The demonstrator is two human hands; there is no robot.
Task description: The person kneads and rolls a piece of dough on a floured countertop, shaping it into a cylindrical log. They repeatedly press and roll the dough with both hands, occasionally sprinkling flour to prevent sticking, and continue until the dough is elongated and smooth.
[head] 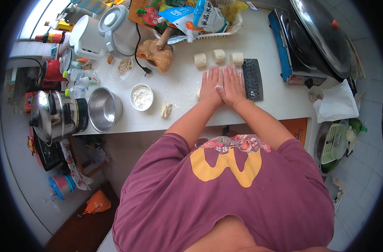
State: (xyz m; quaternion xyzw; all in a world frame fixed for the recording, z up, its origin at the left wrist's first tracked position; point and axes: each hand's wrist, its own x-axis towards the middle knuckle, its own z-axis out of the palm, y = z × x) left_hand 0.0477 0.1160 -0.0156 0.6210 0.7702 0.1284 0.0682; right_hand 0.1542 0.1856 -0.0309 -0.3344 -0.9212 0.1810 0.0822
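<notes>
My left hand and my right hand lie flat side by side on the white countertop, fingers stretched forward and thumbs crossing. A pale edge of dough peeks out beside the left palm; whatever else is under the palms is hidden. Just beyond the fingertips stand three cut dough pieces, at left, middle and right. Close by my right hand is a dark, dimpled rectangular slab, like a cleaver blade. Left of my hands are a small dough scrap and a white bowl of flour.
At left stand a steel bowl, a lidded steel pot and plastic bottles. A basket of packages is at the back, near a bagged bowl. Right are a portable gas stove and a large lidded pan.
</notes>
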